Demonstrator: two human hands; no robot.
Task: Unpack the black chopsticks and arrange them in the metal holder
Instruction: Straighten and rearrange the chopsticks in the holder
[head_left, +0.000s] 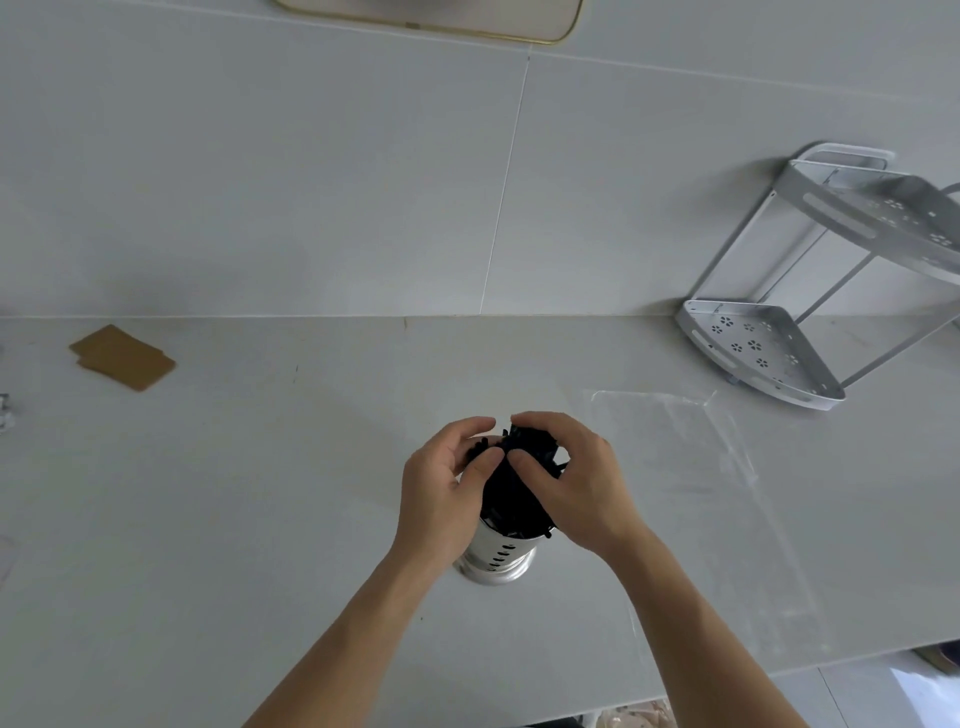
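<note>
in the head view, low centre of the frame, we curl our left hand (447, 491) and right hand (574, 480) round the black chopsticks (511, 496), which stand in the metal holder (496, 556) on the counter (260, 493).

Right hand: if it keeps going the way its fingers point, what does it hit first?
The right hand points left, already gripping the black chopsticks in the metal holder. Just beyond them: the left hand, thumbs almost touching. Depth unclear.
</note>
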